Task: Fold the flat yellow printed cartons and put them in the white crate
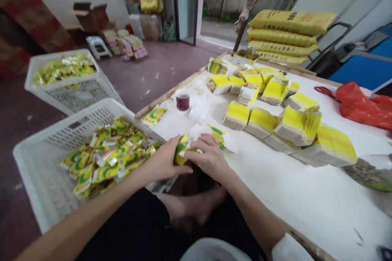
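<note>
At the table's near left edge, my left hand [165,158] is closed around a small yellow and green packet [181,150], its thumb stretched out below. My right hand [210,155] meets it from the other side, fingers bent against the packet's right edge. White tips show on some right fingers. Just beyond the right hand, a flat yellow and green packet [218,135] lies on the white table [260,191]. Left of my hands stands a white plastic crate [36,187] with many similar packets [107,157] in it.
A dark red cup [183,101] and another packet [155,115] are near the table's left edge. Stacked yellow bundles [263,122] line the far side. A red plastic bag [367,104] lies at right. A second crate [73,98] stands behind the first. Yellow sacks [284,36] are piled beyond.
</note>
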{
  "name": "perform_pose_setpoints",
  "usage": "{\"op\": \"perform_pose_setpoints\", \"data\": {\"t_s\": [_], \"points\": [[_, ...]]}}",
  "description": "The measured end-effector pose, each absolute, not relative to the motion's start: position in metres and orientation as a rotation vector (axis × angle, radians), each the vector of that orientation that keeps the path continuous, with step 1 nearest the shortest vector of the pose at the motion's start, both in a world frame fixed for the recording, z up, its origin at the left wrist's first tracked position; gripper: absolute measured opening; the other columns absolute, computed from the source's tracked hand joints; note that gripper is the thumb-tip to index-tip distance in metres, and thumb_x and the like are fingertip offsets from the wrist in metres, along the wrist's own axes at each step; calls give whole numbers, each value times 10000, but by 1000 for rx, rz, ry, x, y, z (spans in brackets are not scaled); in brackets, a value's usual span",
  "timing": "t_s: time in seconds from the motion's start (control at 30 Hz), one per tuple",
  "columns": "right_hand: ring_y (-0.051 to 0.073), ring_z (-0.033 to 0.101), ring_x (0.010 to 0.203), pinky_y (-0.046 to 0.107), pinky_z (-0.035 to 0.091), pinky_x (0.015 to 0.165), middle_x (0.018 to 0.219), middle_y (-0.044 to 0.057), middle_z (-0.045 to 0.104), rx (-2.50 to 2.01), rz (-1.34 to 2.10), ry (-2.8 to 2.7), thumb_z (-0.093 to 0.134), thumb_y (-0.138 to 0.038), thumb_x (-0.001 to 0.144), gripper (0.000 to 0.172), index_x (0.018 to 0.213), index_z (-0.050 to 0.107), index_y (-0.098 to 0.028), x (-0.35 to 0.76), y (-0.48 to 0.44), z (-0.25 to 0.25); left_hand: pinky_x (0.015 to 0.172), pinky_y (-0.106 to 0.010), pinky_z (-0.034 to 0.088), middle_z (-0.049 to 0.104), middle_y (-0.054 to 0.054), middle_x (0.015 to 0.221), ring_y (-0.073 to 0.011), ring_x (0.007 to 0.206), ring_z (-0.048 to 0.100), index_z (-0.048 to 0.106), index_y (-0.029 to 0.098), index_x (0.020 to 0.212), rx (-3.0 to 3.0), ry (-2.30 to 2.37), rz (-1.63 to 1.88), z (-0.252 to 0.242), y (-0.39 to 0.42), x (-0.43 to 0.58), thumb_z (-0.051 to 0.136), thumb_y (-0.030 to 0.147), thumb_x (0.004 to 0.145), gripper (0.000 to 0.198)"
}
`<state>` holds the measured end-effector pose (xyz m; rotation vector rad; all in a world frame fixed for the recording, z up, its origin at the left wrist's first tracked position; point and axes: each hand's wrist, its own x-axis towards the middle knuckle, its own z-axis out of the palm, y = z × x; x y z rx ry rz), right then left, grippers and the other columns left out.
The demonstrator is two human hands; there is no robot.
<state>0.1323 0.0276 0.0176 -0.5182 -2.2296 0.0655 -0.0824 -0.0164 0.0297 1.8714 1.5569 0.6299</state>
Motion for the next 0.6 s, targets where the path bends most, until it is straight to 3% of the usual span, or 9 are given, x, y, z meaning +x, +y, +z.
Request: {"op": "perform_pose_setpoints", "data": {"t_s": [0.1,0.2,0.37,0.47,0.6], "points": [[241,540,1139,461,397,1069,1185,62,621,-728,224,-1856,688,-257,887,337,1215,627,-307,127,22,6,1041,-475,494,610,-189,1332,-340,1230,615,414,106,1391,1970,1736,700,33,-15,-72,694,472,792,755],[262,576,1148,465,485,992,1229,108,587,-928,693,-1456,665,-428,868,539,1353,512,-248,126,21,-6,1016,-422,505,583,-181,1355,-319,1230,615,397,112,1399,2091,1804,654,33,-12,-74,678,405,810,716],[231,681,1009,381,530,922,992,46,737,-919,1418,-1072,686,-473,830,399,1147,668,-230,118,20,-6,978,-388,508,609,-156,1303,-290,1144,651,374,143,1426,2367,1643,572,28,-17,-73,684,334,809,716],[209,703,963,354,551,900,931,6,766,-845,1736,-818,746,-425,762,361,1078,698,-257,111,17,-3,984,-405,495,613,-175,1283,-300,1112,654,366,109,1420,2510,1590,620,26,-21,-68,677,360,823,718],[207,706,898,333,579,818,876,11,770,-797,2137,-682,771,-535,688,350,884,709,-252,103,12,-11,947,-391,498,624,-157,1214,-286,1047,660,382,115,1400,2637,1550,673,22,-23,-65,668,379,839,683]]}}
